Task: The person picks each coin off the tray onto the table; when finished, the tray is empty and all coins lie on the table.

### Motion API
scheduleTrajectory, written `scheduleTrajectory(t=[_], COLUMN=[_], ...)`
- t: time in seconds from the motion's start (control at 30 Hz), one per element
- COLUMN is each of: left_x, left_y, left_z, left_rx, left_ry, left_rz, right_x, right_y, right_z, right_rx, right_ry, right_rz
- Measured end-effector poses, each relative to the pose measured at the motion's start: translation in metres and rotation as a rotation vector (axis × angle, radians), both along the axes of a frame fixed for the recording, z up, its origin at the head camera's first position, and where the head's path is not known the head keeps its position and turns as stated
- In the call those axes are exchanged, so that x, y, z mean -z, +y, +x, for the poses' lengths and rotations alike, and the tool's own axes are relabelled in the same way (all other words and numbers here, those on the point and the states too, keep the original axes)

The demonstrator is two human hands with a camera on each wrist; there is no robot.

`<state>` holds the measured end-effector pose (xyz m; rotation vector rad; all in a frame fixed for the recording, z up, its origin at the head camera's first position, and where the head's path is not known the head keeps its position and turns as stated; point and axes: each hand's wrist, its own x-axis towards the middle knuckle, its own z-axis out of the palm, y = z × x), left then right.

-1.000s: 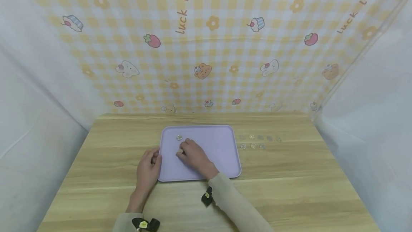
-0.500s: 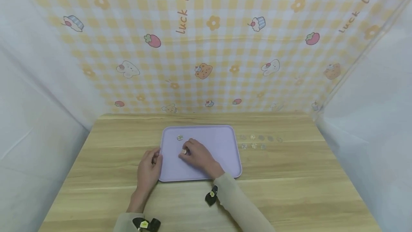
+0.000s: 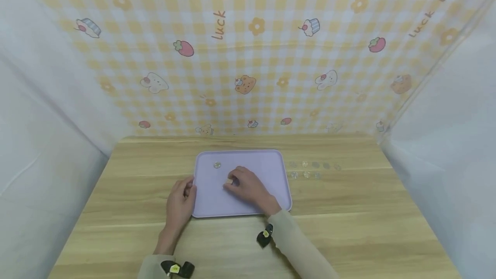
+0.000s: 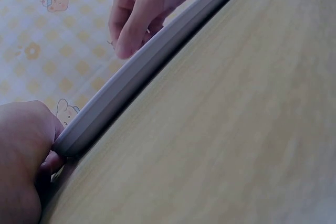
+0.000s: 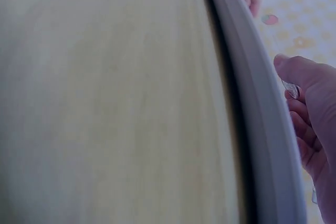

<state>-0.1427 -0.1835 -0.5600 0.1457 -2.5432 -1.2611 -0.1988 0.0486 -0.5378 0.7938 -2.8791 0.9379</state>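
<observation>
A lilac tray [image 3: 263,184] lies on the wooden table. My left hand [image 3: 180,203] grips its left edge; in the left wrist view a finger reaches under the rim. Over the middle of the tray, my right hand [image 3: 248,187] pinches a small shiny, clear-looking round piece [image 5: 291,88] between thumb and index finger, the other fingers curled behind. The fingers partly cover this piece, and whether it touches the tray I cannot tell. Another shiny round piece [image 3: 217,165] lies near the tray's far left corner.
Right of the tray, several similar round pieces [image 3: 306,175] lie on the table [image 3: 348,227] in two rows. A yellow checked cloth [image 3: 255,55] hangs behind the table, with white curtains [image 3: 445,119] at both sides.
My right hand has moved to the right across the tray with the small round piece in its pinch. The left hand stays at the tray's left edge.
</observation>
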Motion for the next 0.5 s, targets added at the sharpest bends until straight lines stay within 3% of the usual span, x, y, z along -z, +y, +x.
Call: scheduleTrajectory(t=[0.23, 0.5], left_x=[-0.001, 0.006], left_y=[-0.003, -0.002], left_z=[-0.001, -0.002], left_rx=[-0.010, -0.009], left_ry=[-0.004, 0.006], left_rz=[0.006, 0.012], right_x=[0.000, -0.003], right_y=[0.028, 0.059], right_z=[0.002, 0.010], right_rx=[0.081, 0.109], right_ry=[0.102, 0.137], right_rz=[-0.098, -0.129])
